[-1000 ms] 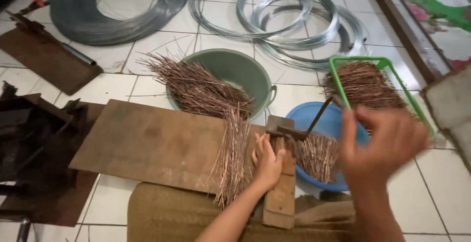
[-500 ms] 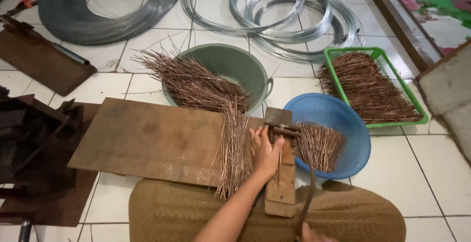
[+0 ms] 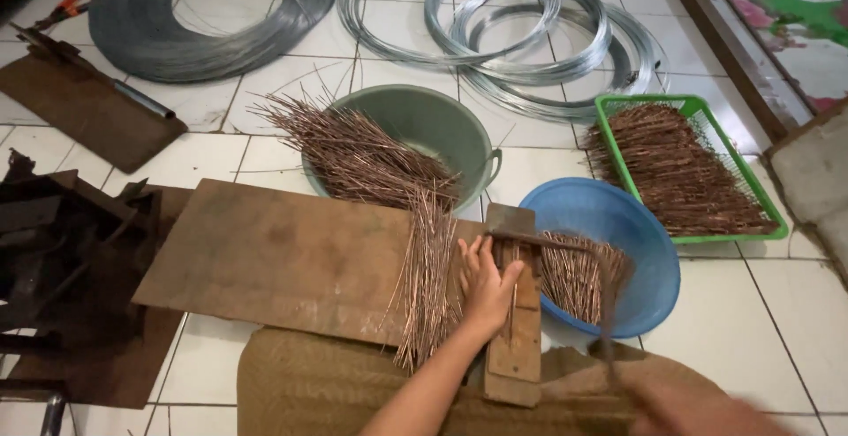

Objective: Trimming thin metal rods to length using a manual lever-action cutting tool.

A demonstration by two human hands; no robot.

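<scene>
Your left hand (image 3: 486,286) lies flat on the wooden block (image 3: 517,356), fingers stretched out and slightly spread. It grips nothing and presses down near the top of the block, where the dark lever (image 3: 608,312) is hinged. Your right hand (image 3: 698,405) sits at the bottom edge of view, at the lever's free end. It is too blurred to tell whether the fingers are closed around the lever.

The short copper-coloured wires (image 3: 428,268) lie in a loose bundle along the right edge of the board (image 3: 265,255), just beside your left hand. More of them fan out of the green bucket (image 3: 442,118) at the board's far corner. Others lie in the blue basin (image 3: 640,224) just right of the block, and in the green tray (image 3: 618,105) beyond it.

The step in hand looks like working a wire piece under the lever while the left hand steadies the block. The next stroke would call for keeping those flat fingers clear of the hinge and the block pinned.

No packages, labels or signs show. The only printed surface is a patterned green and pink mat (image 3: 795,3) at the far right corner of the floor. Grey wire coils (image 3: 495,12) lie along the floor's far edge.
</scene>
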